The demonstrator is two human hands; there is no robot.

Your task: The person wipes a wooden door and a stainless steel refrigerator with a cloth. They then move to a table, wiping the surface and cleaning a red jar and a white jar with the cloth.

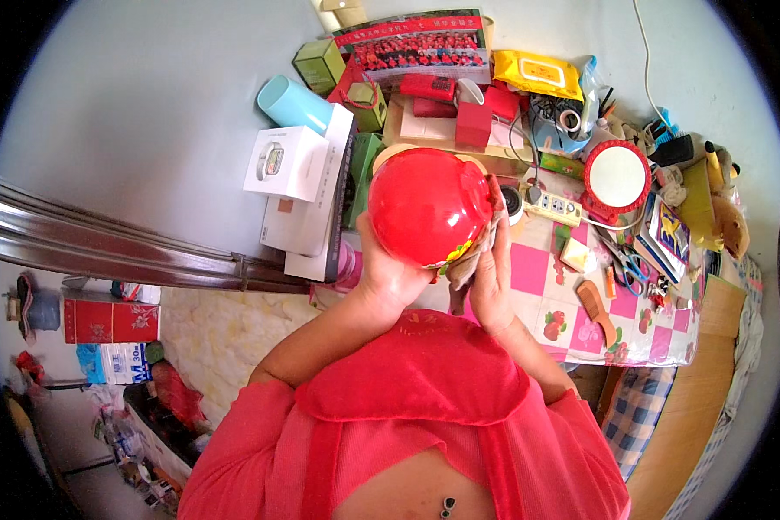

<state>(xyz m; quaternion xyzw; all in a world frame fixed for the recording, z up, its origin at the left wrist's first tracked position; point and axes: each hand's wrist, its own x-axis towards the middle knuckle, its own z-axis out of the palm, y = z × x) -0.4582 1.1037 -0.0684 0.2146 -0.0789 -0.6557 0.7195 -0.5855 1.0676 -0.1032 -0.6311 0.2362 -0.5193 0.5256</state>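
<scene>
A glossy red rounded object (422,205), with a flower print near its lower edge, is held up in front of my chest over the table. My left hand (390,273) grips it from the lower left, palm against its curved side. On the right, my right hand (494,266) presses a brownish cloth (471,263) against its side and lower right edge. The cloth hangs down between my two hands. Whether the object is hollow cannot be told, as its far side is hidden.
The table (549,286) has a checked cover. Left stand a white watch box (286,162) and a light blue cup (292,103). Right are a power strip (556,207), a red-framed mirror (617,177), scissors (632,266), a wooden comb (597,312) and a yellow wipes pack (538,75).
</scene>
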